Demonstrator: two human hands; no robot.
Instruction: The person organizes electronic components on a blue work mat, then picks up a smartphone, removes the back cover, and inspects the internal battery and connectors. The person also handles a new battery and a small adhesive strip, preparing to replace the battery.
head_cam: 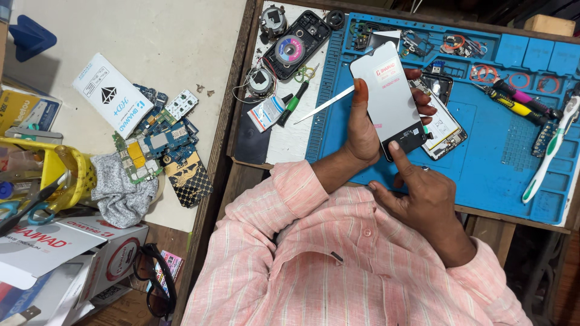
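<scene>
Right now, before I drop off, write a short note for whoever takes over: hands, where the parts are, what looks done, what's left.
Left hand: grips the replacement phone screen by its edges, raised over the blue repair mat.
Right hand: index fingertip presses the screen's dark lower end.
Parts: an opened phone body lies on the mat behind the screen; screwdrivers and a toothbrush at right; tweezers at left.
Done: screen is out of its box, white protective film on.
Left: film not yet peeled, screen not yet fitted.
</scene>
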